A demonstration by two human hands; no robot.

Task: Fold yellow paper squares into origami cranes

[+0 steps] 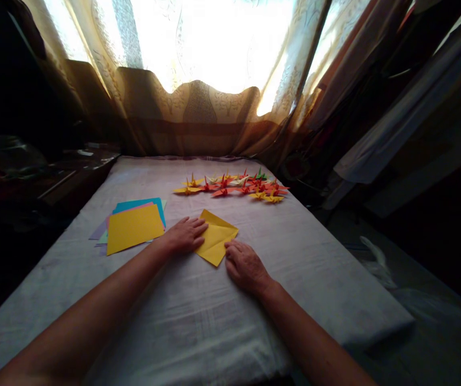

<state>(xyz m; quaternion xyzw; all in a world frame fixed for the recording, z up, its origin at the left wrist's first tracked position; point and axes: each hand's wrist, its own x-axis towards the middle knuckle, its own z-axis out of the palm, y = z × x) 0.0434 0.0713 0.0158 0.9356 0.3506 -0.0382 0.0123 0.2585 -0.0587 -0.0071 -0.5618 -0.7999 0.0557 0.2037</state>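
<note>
A folded yellow paper sheet (216, 238) lies on the white-covered table (174, 316) between my hands. My left hand (184, 235) rests flat on the paper's left edge, fingers stretched out. The fingertips of my right hand (245, 265) press down on the paper's lower right edge, knuckles bent. Neither hand lifts the sheet off the cloth.
A stack of coloured paper squares (134, 226), yellow on top, lies to the left. Several folded paper cranes (234, 186) in yellow, red, orange and green sit in a group further back. Curtains (198, 112) hang behind the table. Dark furniture (33, 171) stands on the left.
</note>
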